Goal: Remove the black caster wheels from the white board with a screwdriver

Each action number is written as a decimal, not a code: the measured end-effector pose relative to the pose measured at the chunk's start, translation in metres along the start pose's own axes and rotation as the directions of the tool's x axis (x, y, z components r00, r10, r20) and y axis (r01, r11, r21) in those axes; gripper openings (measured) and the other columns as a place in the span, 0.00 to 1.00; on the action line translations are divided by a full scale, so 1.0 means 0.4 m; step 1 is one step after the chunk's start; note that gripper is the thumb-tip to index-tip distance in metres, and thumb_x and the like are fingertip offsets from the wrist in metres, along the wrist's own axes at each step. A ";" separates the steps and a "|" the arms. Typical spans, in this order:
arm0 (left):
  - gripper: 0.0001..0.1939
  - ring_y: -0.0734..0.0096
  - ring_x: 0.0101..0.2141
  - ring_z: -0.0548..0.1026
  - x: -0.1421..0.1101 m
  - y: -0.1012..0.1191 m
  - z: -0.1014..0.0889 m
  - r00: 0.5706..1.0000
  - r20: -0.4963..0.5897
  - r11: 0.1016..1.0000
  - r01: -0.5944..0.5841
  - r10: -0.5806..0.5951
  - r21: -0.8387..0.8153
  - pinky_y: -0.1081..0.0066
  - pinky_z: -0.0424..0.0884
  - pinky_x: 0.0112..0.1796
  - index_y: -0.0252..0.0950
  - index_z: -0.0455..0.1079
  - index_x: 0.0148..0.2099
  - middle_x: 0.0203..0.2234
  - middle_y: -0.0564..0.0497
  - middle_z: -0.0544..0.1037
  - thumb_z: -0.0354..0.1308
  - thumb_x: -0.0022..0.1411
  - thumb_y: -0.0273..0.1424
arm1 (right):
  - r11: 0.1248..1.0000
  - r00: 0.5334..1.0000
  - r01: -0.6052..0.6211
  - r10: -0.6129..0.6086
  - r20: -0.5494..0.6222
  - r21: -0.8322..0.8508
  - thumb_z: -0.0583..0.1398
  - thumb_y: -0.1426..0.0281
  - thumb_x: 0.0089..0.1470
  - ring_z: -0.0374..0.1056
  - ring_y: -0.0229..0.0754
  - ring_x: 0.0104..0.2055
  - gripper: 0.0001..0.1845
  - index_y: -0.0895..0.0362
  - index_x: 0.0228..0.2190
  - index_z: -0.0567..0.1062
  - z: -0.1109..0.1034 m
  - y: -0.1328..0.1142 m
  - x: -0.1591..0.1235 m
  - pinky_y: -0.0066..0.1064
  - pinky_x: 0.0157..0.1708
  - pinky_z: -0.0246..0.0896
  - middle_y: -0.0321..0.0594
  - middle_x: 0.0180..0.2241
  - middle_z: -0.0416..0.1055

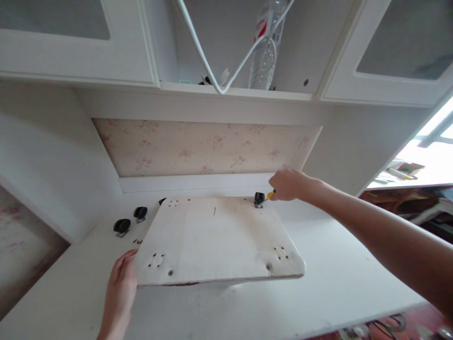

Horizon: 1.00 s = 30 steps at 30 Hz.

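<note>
A white board (219, 241) with rounded corners lies on the desk, with groups of screw holes near its corners. My left hand (122, 278) grips the board's left edge, fingers partly hidden behind it. At the far right corner, a black caster wheel (259, 198) stands on a metal plate. My right hand (288, 184) is closed around the yellow handle of a screwdriver (271, 194), whose tip reaches the caster's plate. Two loose casters, one nearer (122, 225) and one farther (140, 213), sit left of the board. Several small screws (138, 242) lie close to its left edge.
The white desk (339, 264) spreads around the board. Above hangs a cabinet shelf (233, 92) holding a plastic bottle (265, 56), with a white cable (201, 47) drooping in front. Cluttered items (403, 170) stand by the window at right. Cables (389, 326) lie below the desk edge.
</note>
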<state>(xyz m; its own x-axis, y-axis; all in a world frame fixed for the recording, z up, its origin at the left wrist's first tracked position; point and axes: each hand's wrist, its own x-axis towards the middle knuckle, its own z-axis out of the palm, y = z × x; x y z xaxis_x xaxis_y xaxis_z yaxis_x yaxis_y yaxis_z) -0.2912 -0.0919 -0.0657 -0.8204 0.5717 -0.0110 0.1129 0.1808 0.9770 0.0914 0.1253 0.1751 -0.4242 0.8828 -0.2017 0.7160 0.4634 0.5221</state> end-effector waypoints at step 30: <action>0.21 0.61 0.37 0.72 -0.002 -0.008 0.003 0.998 0.004 0.997 0.056 -0.055 -0.057 0.64 0.68 0.37 0.39 0.70 0.46 0.39 0.50 0.76 0.54 0.57 0.46 | 0.927 0.975 -0.124 0.181 -0.132 0.354 0.51 0.55 0.61 0.72 0.49 0.33 0.18 0.53 0.34 0.75 0.132 -0.032 -0.138 0.34 0.28 0.54 0.44 0.33 0.76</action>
<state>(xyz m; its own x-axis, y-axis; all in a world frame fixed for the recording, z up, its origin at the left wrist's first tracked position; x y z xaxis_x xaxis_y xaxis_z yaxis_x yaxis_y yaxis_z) -0.2903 -0.0919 -0.0692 -0.8233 0.5637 -0.0659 0.0353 0.1668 0.9854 0.1351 0.0749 0.1357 -0.3568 0.9342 0.0072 0.9128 0.3470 0.2152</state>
